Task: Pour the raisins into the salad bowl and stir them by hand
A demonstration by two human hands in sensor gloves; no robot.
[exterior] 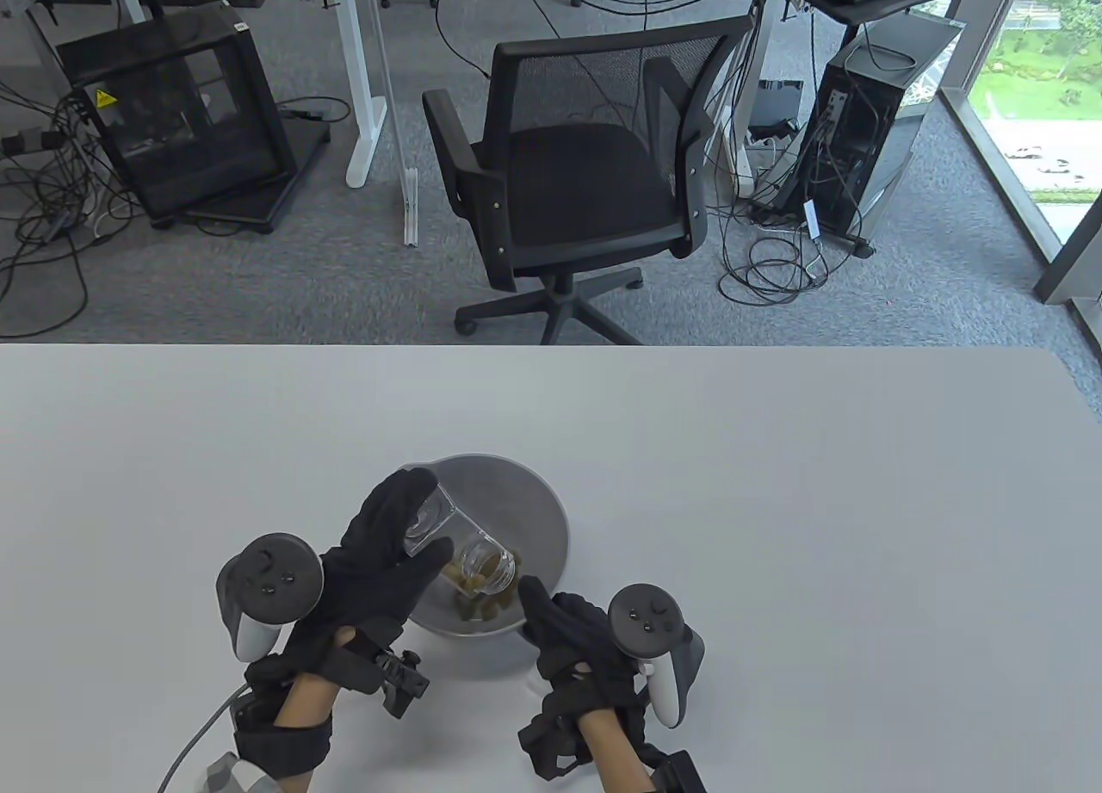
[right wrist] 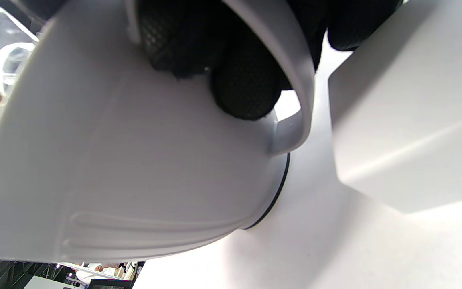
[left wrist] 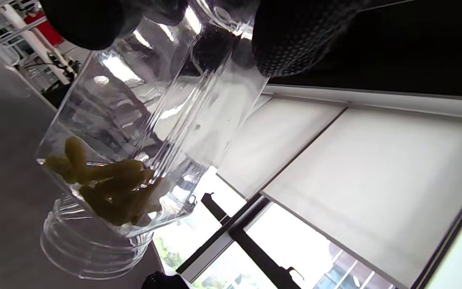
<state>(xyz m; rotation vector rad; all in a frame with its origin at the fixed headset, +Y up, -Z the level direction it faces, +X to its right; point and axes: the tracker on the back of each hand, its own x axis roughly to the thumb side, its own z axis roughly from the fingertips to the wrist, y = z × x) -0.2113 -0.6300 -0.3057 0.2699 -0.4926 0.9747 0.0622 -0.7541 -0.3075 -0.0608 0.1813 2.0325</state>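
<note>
A grey metal salad bowl point(exterior: 534, 504) stands on the white table near its front edge. My left hand point(exterior: 392, 539) grips a clear glass jar point(exterior: 456, 543), tipped with its mouth down over the bowl. Yellow-green raisins point(exterior: 482, 591) crowd the jar's mouth and lie heaped in the bowl below. In the left wrist view the jar point(left wrist: 134, 132) fills the frame with raisins point(left wrist: 110, 188) at its neck. My right hand point(exterior: 560, 625) holds the bowl's near rim; the right wrist view shows its fingers point(right wrist: 247, 84) curled round the bowl's handle point(right wrist: 291, 80) against the bowl's wall point(right wrist: 126, 168).
The white table point(exterior: 818, 526) stretches wide to the right and behind the bowl. Beyond its far edge stand a black office chair point(exterior: 577, 182), desk legs, cables and a computer tower point(exterior: 861, 130) on grey carpet.
</note>
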